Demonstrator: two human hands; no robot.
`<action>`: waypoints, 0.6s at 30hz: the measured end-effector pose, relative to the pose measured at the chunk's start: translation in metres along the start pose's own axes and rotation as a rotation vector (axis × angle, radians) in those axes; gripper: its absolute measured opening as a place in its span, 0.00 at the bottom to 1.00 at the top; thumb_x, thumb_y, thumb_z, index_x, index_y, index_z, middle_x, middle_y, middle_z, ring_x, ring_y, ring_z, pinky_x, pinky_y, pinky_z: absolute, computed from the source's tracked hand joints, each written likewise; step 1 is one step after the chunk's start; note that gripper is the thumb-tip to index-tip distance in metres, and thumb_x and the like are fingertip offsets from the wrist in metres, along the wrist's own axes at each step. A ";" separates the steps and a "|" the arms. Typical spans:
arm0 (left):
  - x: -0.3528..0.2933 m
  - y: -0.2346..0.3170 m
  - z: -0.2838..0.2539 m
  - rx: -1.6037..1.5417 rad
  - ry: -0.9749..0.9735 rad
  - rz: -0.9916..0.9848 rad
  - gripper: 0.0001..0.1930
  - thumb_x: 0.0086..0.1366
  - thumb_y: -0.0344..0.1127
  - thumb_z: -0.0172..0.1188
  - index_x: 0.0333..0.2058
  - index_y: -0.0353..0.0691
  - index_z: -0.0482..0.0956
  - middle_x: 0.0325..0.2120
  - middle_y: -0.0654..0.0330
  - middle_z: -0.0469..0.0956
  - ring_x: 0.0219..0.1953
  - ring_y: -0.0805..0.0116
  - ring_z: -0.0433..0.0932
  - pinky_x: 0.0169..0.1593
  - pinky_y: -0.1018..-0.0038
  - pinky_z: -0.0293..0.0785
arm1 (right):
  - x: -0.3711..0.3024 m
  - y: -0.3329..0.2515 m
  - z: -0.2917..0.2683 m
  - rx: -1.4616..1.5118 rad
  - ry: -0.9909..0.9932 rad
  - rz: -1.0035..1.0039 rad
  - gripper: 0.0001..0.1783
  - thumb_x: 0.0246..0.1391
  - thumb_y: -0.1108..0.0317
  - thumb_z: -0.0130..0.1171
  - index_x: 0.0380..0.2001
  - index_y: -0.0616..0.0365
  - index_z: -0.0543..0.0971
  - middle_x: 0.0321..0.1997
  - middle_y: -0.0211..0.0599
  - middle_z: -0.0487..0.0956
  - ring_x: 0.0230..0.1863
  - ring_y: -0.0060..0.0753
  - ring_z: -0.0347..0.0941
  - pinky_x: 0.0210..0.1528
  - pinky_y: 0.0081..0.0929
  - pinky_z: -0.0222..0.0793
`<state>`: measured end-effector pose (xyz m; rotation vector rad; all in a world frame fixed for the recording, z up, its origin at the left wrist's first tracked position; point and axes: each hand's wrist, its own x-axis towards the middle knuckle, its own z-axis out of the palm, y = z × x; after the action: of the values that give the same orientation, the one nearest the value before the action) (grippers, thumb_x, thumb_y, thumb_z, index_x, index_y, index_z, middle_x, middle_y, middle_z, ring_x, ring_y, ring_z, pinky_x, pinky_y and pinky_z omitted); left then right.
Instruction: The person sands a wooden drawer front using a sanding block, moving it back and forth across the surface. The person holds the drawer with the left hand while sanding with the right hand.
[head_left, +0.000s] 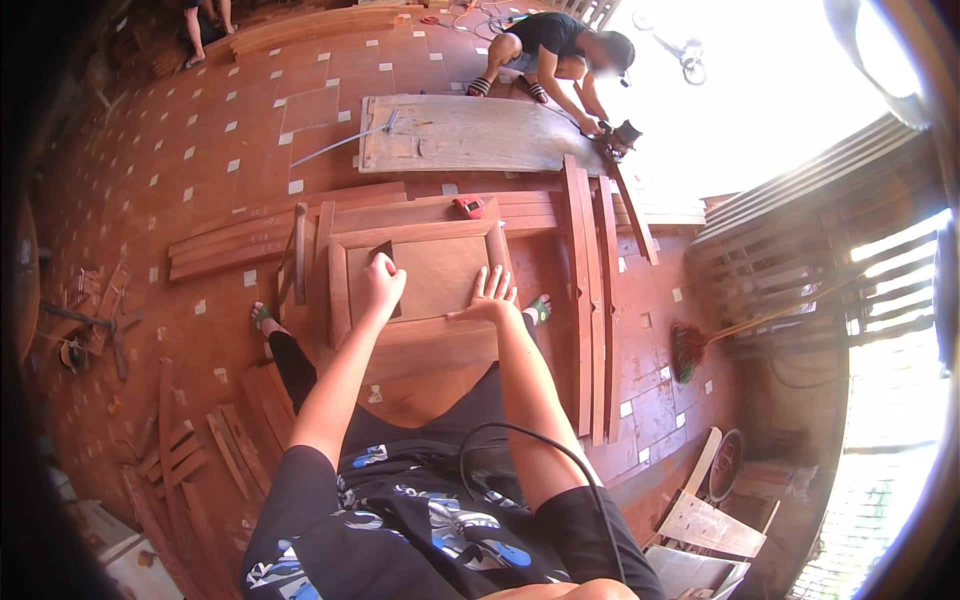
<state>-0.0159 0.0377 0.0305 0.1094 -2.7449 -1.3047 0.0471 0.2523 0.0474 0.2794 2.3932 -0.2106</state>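
Note:
In front of me lies a framed wooden panel, its raised frame around a flat centre. My left hand is closed around a thin dark sheet on the panel's left part; the frames do not show whether it is sandpaper or a scraper. On the panel's right side my right hand rests flat, fingers spread, holding nothing. A red tape measure sits just beyond the panel's far edge.
Long wooden beams run along the right, and more boards lie behind. Beyond them a crouching co-worker holds a power tool by a large plank. A broom leans at right; wood offcuts lie at lower left.

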 end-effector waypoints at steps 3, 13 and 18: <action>-0.002 0.009 0.017 -0.186 -0.003 0.008 0.08 0.48 0.31 0.61 0.22 0.41 0.68 0.14 0.58 0.70 0.14 0.61 0.70 0.22 0.64 0.68 | 0.001 -0.003 -0.002 0.006 -0.013 0.005 0.79 0.35 0.19 0.56 0.70 0.64 0.28 0.73 0.67 0.20 0.73 0.67 0.11 0.70 0.62 0.16; 0.014 0.002 -0.022 -0.723 -0.219 -0.462 0.06 0.52 0.27 0.56 0.26 0.43 0.67 0.15 0.65 0.68 0.10 0.75 0.64 0.12 0.75 0.59 | -0.002 -0.001 -0.003 0.040 -0.037 0.002 0.80 0.35 0.20 0.58 0.70 0.64 0.26 0.72 0.66 0.18 0.73 0.66 0.09 0.70 0.62 0.16; 0.023 -0.010 -0.055 -0.035 -0.182 -0.207 0.06 0.52 0.28 0.56 0.23 0.38 0.67 0.14 0.51 0.73 0.15 0.59 0.76 0.19 0.63 0.70 | -0.001 -0.005 -0.006 0.014 -0.055 0.016 0.80 0.35 0.20 0.59 0.70 0.64 0.26 0.72 0.67 0.18 0.73 0.66 0.09 0.70 0.63 0.18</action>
<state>-0.0316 -0.0135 0.0581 0.2933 -2.9269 -1.4813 0.0425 0.2490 0.0530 0.2963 2.3355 -0.2252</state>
